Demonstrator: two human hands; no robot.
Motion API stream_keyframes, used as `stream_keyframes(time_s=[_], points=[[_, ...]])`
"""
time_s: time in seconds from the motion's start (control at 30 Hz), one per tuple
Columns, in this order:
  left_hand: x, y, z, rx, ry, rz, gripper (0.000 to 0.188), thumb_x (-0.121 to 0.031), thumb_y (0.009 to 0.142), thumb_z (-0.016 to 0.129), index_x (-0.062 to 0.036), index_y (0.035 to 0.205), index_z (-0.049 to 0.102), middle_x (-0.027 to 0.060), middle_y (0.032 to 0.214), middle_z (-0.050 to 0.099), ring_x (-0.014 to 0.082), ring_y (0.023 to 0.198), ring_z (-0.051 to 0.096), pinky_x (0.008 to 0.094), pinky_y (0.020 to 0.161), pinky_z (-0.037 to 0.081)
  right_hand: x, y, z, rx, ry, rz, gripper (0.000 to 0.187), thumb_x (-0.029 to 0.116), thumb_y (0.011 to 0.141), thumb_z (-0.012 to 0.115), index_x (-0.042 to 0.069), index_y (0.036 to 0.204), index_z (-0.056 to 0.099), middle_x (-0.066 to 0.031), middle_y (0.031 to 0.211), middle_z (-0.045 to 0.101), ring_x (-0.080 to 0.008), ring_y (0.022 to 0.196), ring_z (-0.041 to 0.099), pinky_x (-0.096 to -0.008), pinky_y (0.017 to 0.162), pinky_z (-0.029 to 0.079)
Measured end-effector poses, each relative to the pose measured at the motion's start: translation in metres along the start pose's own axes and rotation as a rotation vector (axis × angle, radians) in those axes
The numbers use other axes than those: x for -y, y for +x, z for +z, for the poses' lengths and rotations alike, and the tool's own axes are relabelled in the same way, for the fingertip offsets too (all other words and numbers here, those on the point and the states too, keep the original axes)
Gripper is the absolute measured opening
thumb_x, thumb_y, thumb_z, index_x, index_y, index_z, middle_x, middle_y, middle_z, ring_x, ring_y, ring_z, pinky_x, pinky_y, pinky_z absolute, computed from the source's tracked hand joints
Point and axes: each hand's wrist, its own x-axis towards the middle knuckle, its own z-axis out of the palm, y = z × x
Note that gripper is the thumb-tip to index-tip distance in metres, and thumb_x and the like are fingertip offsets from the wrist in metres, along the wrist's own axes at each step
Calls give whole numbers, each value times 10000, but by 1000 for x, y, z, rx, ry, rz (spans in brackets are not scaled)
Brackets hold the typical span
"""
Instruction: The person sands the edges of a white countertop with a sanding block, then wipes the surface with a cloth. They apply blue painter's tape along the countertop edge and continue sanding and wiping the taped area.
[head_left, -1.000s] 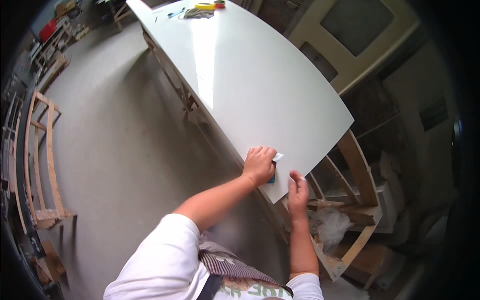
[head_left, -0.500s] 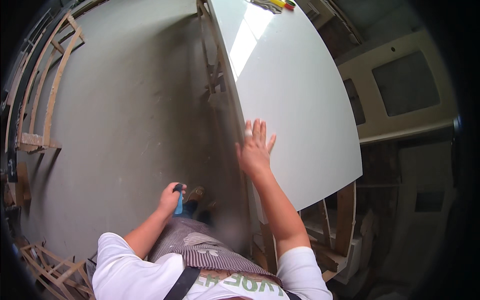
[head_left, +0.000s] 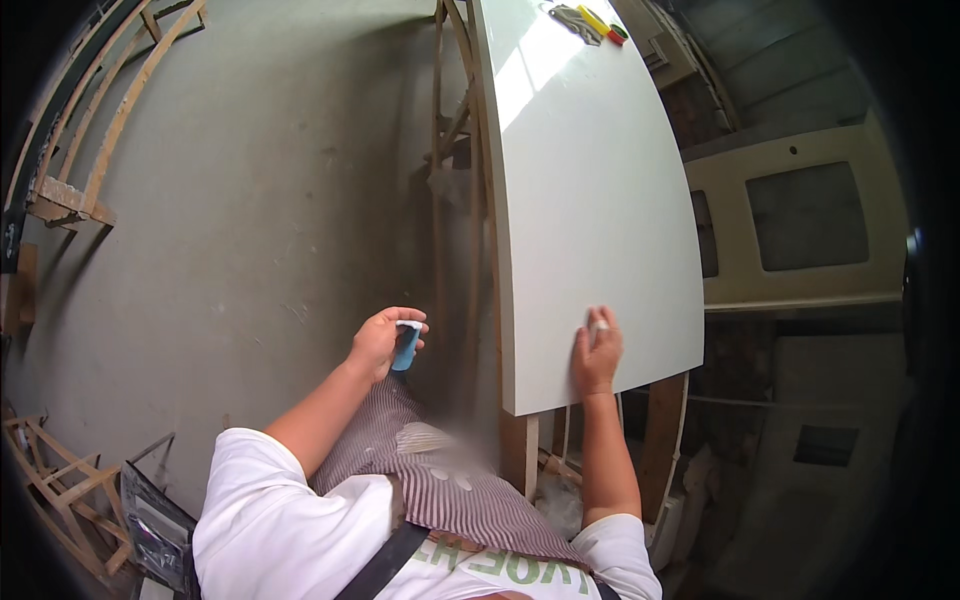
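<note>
My left hand (head_left: 380, 343) is closed around a small flat blue piece (head_left: 406, 346), held off the panel's left side in front of my striped apron. Its exact kind cannot be made out. My right hand (head_left: 598, 352) lies on the glossy white panel (head_left: 590, 220) near its close edge, fingers stretched out and holding nothing. Something white wraps one finger of that hand. At the panel's far end are a crumpled grey cloth (head_left: 576, 24), a yellow item (head_left: 594, 19) and a red-and-green roll (head_left: 618, 36).
Wooden legs (head_left: 518, 455) hold the panel up. A cream door-like panel with dark openings (head_left: 730, 290) stands to the right. Wooden frames (head_left: 125, 110) are at the far left, with another wooden frame (head_left: 75, 490) at the lower left. Grey floor (head_left: 260, 220) lies left of the panel.
My right hand has shifted from the panel's left edge to the right and nearer its close edge. My left hand has risen to the right with the blue piece. The view has shifted.
</note>
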Motion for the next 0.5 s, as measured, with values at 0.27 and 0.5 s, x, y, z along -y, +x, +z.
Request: stream_keyframes(time_s=[0.27,0.5], points=[[11,4,37,173,-33,22,208,-81,922,512,-39,1119,563,82,951,628,168,780,639,302,682,541,-31,-5,2,-49,-180,214,390,219,921,530,50,1271,560,-156,1374,501,-325,1294,428,-464,1080,305],[16,29,70,325,-99,55,305,-22,905,614,-33,1187,499,104,973,664,135,844,647,250,782,534,-26,-4,0,-37,-175,256,382,206,907,520,72,1262,564,-141,1364,505,-319,1263,447,-479,1061,313]])
